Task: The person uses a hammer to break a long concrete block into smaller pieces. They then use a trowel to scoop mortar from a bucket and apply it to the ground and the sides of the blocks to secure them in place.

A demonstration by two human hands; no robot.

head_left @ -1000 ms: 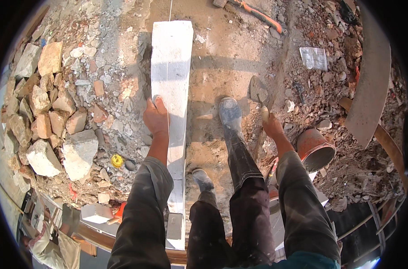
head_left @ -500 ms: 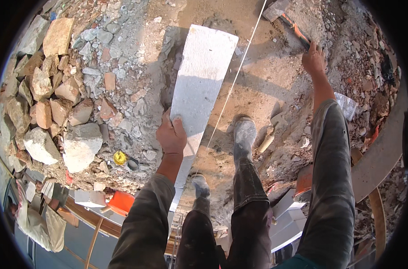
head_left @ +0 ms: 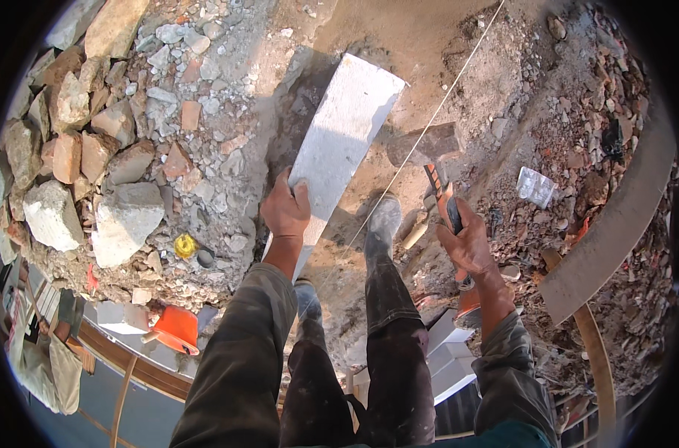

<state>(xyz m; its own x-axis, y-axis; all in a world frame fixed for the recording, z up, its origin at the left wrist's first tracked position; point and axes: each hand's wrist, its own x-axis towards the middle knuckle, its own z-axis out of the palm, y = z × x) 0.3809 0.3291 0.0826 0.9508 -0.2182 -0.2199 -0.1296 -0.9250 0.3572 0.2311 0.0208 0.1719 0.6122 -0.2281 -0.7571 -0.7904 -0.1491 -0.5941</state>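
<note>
My left hand [head_left: 285, 209] grips the left edge of a long white block [head_left: 345, 119], which lies at a slant along the trench edge. My right hand [head_left: 465, 235] is closed around the orange-and-black handle of a hammer [head_left: 444, 190]; its broad grey head reaches up near a white string [head_left: 466, 63] that runs diagonally past the block. A trowel with a pale wooden handle [head_left: 415, 231] lies on the dirt just left of my right hand, partly hidden. My boots [head_left: 384, 220] stand on sandy ground below the string.
A pile of broken stones [head_left: 126, 224] and gravel lines the left, with a yellow tape or line reel [head_left: 185, 246] and an orange plastic container [head_left: 173, 328]. A curved grey board [head_left: 612, 224], wooden strip [head_left: 592, 343], plastic packet [head_left: 535, 187] and rubble fill the right.
My right hand has let go of the trowel, taken hold of the hammer at the upper right and brought it down nearer me. The white block has swung to a slant, away from the string.
</note>
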